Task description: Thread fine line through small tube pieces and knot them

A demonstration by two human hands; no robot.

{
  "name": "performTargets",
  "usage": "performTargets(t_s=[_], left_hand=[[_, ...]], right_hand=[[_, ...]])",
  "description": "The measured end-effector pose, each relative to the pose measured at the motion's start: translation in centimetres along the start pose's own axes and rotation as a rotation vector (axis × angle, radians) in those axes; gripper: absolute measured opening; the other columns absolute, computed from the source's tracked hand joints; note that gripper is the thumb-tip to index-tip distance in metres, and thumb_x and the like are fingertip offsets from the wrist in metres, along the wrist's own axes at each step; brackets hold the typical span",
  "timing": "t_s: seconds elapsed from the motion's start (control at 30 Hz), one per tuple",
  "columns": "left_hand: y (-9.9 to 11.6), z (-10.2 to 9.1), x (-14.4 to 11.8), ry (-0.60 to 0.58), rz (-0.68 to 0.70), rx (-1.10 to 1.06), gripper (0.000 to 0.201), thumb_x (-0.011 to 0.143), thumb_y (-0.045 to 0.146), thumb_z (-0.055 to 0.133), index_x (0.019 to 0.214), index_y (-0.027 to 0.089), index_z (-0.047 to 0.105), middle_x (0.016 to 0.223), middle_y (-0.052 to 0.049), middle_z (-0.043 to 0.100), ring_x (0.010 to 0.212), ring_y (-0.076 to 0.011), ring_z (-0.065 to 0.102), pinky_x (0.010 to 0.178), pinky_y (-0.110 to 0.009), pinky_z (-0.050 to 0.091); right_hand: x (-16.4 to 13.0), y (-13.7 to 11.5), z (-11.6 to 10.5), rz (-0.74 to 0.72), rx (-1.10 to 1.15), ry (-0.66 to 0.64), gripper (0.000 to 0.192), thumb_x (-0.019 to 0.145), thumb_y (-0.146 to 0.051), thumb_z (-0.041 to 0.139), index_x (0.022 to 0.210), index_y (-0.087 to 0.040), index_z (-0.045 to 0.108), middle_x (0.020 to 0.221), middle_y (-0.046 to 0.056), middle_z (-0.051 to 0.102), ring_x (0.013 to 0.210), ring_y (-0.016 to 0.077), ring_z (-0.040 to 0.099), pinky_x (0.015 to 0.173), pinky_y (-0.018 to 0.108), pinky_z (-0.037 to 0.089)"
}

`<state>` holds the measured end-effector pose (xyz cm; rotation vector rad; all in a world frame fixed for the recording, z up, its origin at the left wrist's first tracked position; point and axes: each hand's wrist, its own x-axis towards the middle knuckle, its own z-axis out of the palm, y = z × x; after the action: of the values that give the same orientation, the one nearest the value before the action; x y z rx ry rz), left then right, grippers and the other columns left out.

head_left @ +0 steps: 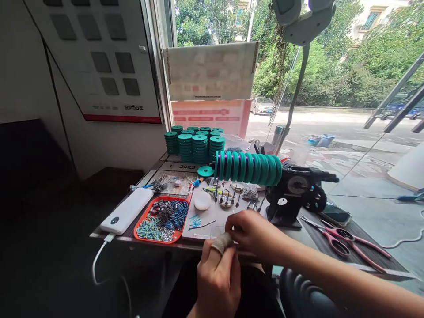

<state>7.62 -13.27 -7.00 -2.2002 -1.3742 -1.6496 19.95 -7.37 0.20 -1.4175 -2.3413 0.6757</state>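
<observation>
My left hand (217,276) sits at the near edge of the desk (331,247), its fingers curled in narrow, the forefinger wrapped in a tan finger guard (221,242). My right hand (255,232) comes in just above it, fingers pinched narrow against that wrapped fingertip; whatever is held between them is too small for me to tell. Just beyond my fingers lies the white mat (212,218) with a round white pad (202,201) and small dark hooks. To the left of my left hand is the red tray (141,227) of little blue and grey tubes, and a white power bank (127,211) beyond it. To the right of my right hand lie pink scissors (347,243); behind it stands the black winder (294,194) carrying a row of green spools (248,167).
</observation>
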Motion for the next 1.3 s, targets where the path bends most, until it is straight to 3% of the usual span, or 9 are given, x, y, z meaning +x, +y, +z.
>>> performTargets(t_s=[0.13,0.4,0.47,0.57,0.67,0.73,0.9,1.1,1.3], left_hand=[[-0.1,0.2,0.5,0.071,0.121,-0.041,0.018,0.078,0.003,0.054,0.082,0.015,0.067,0.073,-0.007,0.07,0.069,-0.0183,0.061,0.069,-0.025,0.049],[-0.2,0.0,0.3,-0.078,0.066,-0.142,0.018,0.078,0.002,0.052,0.076,0.017,0.064,0.069,-0.003,0.067,0.064,-0.0154,0.062,0.075,-0.027,0.046],[0.1,-0.2,0.1,-0.156,-0.146,-0.251,0.016,0.08,0.008,0.053,0.071,0.017,0.064,0.067,-0.003,0.064,0.062,-0.0149,0.058,0.065,-0.026,0.044],[0.8,-0.2,-0.2,-0.326,-0.723,-0.629,0.014,0.075,0.022,0.062,0.063,0.016,0.063,0.064,-0.001,0.059,0.051,-0.0102,0.046,0.048,-0.022,0.034],[1.3,0.1,-0.3,-0.39,-1.199,-1.056,0.015,0.058,0.025,0.074,0.057,0.013,0.065,0.06,0.0,0.058,0.045,-0.0055,0.036,0.042,-0.019,0.024],[1.5,0.2,-0.2,-0.396,-1.345,-1.177,0.017,0.05,0.023,0.077,0.054,0.012,0.065,0.06,0.0,0.058,0.048,-0.0057,0.038,0.041,-0.018,0.023],[1.9,0.3,0.1,-0.421,-1.518,-1.237,0.022,0.042,0.024,0.081,0.055,0.013,0.066,0.058,0.001,0.059,0.051,-0.0063,0.045,0.044,-0.016,0.027],[1.7,0.0,0.4,-0.397,-1.648,-1.247,0.026,0.038,0.02,0.085,0.055,0.013,0.066,0.058,0.0,0.063,0.052,-0.0058,0.049,0.043,-0.015,0.028],[1.3,0.0,0.3,-0.456,-1.648,-1.272,0.024,0.041,0.016,0.084,0.057,0.012,0.067,0.063,-0.002,0.066,0.052,-0.0045,0.049,0.042,-0.013,0.028]], right_hand=[[0.7,0.2,-0.7,0.029,0.008,-0.101,0.018,0.065,-0.007,0.054,0.066,-0.014,0.071,0.059,0.001,0.066,0.056,0.0109,0.055,0.049,0.018,0.035],[1.1,-0.3,-0.6,0.027,-0.117,-0.114,0.011,0.066,-0.007,0.065,0.06,-0.016,0.065,0.05,-0.003,0.056,0.048,0.0093,0.048,0.044,0.02,0.034],[0.3,-0.3,-0.6,-0.017,-0.157,-0.035,0.011,0.071,-0.008,0.062,0.063,-0.016,0.067,0.052,-0.001,0.058,0.049,0.0113,0.048,0.047,0.023,0.035],[-2.3,0.5,-0.3,-0.11,-0.208,0.103,0.015,0.08,-0.013,0.054,0.08,-0.016,0.068,0.07,0.006,0.063,0.059,0.0159,0.054,0.056,0.028,0.04],[-5.8,2.7,0.9,-0.444,-0.251,0.416,0.017,0.084,-0.013,0.048,0.083,-0.017,0.064,0.074,0.007,0.063,0.065,0.0167,0.054,0.062,0.03,0.042],[-7.7,4.0,2.1,-0.65,-0.251,0.594,0.021,0.088,-0.01,0.042,0.085,-0.016,0.062,0.071,0.006,0.062,0.062,0.0145,0.053,0.059,0.027,0.043],[-9.5,4.8,4.5,-0.788,-0.342,0.576,0.033,0.094,-0.007,0.031,0.093,-0.012,0.063,0.066,0.004,0.065,0.056,0.0141,0.056,0.056,0.028,0.047],[-9.2,5.0,6.2,-0.639,-0.104,0.679,0.029,0.095,-0.016,0.036,0.091,-0.014,0.064,0.068,0.005,0.067,0.061,0.015,0.062,0.06,0.026,0.052],[-10.0,6.0,7.5,-0.086,0.476,0.386,0.03,0.092,-0.034,0.045,0.075,-0.018,0.065,0.055,-0.001,0.061,0.048,0.0112,0.057,0.047,0.017,0.045]])
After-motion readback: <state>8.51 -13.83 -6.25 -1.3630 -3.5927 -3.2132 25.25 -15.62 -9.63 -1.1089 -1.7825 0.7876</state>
